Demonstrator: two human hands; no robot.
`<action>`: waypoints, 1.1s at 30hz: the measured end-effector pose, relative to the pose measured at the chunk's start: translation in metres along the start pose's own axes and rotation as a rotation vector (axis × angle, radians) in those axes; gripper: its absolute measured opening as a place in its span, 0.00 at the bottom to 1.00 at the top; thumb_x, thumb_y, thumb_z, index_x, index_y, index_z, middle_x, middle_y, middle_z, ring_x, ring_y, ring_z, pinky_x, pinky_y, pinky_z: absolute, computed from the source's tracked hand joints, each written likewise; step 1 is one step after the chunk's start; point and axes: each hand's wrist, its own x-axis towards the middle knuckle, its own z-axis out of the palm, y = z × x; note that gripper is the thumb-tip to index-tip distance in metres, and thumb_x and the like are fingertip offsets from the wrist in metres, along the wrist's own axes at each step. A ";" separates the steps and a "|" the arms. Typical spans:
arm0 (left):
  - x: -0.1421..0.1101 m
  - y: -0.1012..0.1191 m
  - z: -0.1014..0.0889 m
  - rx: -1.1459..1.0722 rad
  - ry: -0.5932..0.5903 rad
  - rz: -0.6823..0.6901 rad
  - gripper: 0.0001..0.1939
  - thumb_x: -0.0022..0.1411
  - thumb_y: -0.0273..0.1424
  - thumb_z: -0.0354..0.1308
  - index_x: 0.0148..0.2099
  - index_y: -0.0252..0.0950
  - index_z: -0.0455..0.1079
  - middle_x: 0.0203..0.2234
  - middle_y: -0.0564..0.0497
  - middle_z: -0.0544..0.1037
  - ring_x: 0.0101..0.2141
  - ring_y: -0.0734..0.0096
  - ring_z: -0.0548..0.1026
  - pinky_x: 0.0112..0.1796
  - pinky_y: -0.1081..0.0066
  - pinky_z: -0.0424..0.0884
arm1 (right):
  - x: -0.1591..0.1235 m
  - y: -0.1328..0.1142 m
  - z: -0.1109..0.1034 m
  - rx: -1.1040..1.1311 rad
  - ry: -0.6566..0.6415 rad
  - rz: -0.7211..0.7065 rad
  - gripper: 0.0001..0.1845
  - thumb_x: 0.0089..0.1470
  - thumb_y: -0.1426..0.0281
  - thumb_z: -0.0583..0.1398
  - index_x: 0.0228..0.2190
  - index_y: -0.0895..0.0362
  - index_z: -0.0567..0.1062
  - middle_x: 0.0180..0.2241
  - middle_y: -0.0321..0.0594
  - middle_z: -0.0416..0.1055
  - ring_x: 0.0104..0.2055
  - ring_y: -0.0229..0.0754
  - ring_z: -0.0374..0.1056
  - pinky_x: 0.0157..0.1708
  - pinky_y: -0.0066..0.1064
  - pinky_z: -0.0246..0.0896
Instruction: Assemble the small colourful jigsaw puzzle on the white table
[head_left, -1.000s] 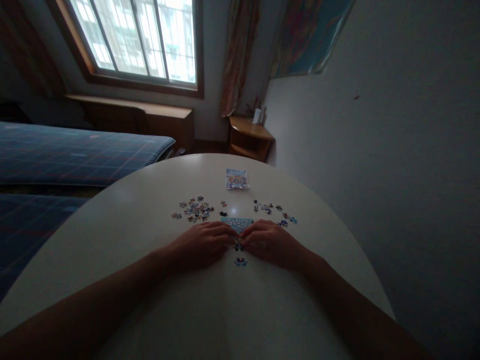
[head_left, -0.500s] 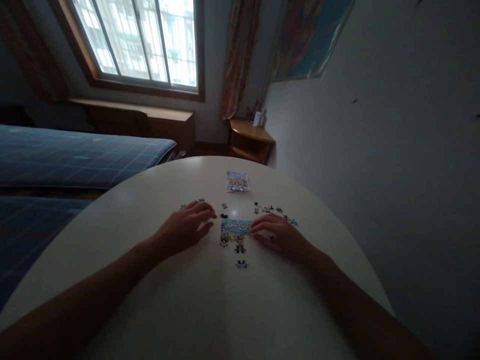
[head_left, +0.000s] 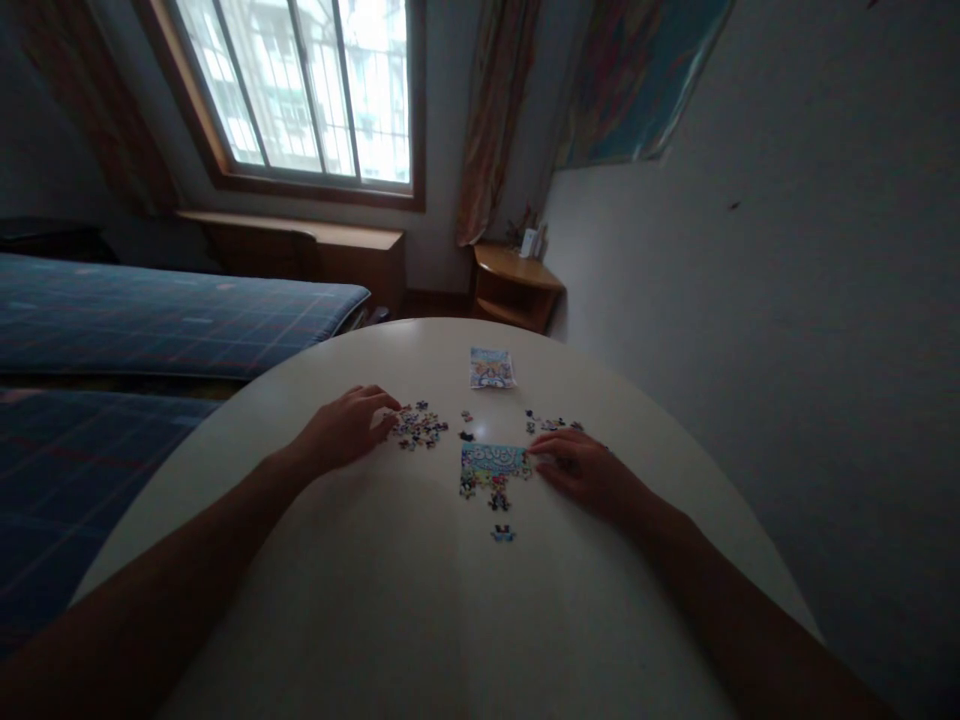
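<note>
A partly joined jigsaw puzzle [head_left: 493, 462] with a light blue top and big lettering lies flat on the white table. My right hand [head_left: 589, 468] rests at its right edge, thumb and fingers apart, fingertips touching or very near the border. To the left, a heap of loose jigsaw pieces [head_left: 421, 428] lies beside my left hand [head_left: 346, 425], whose fingers stretch over the heap's left edge with the thumb apart. I see nothing held in either hand. Just below the puzzle sits a single blue-edged piece [head_left: 503, 534]. A dark piece [head_left: 466, 436] lies at its upper left corner.
A printed packet [head_left: 491, 369] lies toward the far side of the round table [head_left: 420, 600]. More loose pieces [head_left: 553, 424] are behind my right hand. Past the table are a plaid mattress [head_left: 187, 320] and a corner shelf [head_left: 517, 265]; a wall rises on the right.
My left hand has moved left, away from the puzzle, uncovering the heap of pieces. My right hand stays at the puzzle's right edge. The whole view has shifted slightly.
</note>
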 end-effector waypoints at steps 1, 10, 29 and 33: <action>0.000 -0.001 0.000 0.003 -0.006 -0.009 0.16 0.66 0.41 0.50 0.46 0.41 0.74 0.46 0.46 0.77 0.45 0.56 0.74 0.46 0.57 0.72 | 0.000 0.003 -0.001 -0.012 -0.003 0.014 0.11 0.58 0.70 0.60 0.43 0.53 0.78 0.45 0.46 0.76 0.48 0.46 0.71 0.49 0.44 0.67; 0.006 0.005 0.019 -0.049 0.042 0.064 0.18 0.69 0.42 0.47 0.50 0.38 0.72 0.48 0.44 0.76 0.48 0.56 0.72 0.52 0.55 0.68 | -0.005 0.023 -0.003 -0.222 -0.049 0.197 0.22 0.62 0.59 0.55 0.55 0.51 0.71 0.58 0.47 0.67 0.61 0.54 0.60 0.57 0.55 0.55; 0.011 -0.016 0.030 -0.151 0.071 -0.028 0.22 0.69 0.41 0.43 0.54 0.34 0.69 0.52 0.42 0.74 0.54 0.56 0.69 0.57 0.55 0.63 | -0.009 0.030 -0.009 -0.324 -0.025 0.273 0.25 0.60 0.53 0.55 0.56 0.46 0.69 0.60 0.46 0.65 0.62 0.58 0.59 0.58 0.57 0.52; 0.007 -0.016 0.028 -0.160 0.011 0.055 0.25 0.67 0.44 0.48 0.59 0.35 0.65 0.57 0.41 0.70 0.58 0.55 0.65 0.59 0.53 0.60 | -0.010 0.035 -0.008 -0.315 -0.002 0.279 0.25 0.61 0.54 0.54 0.56 0.49 0.70 0.59 0.47 0.66 0.61 0.57 0.60 0.58 0.56 0.54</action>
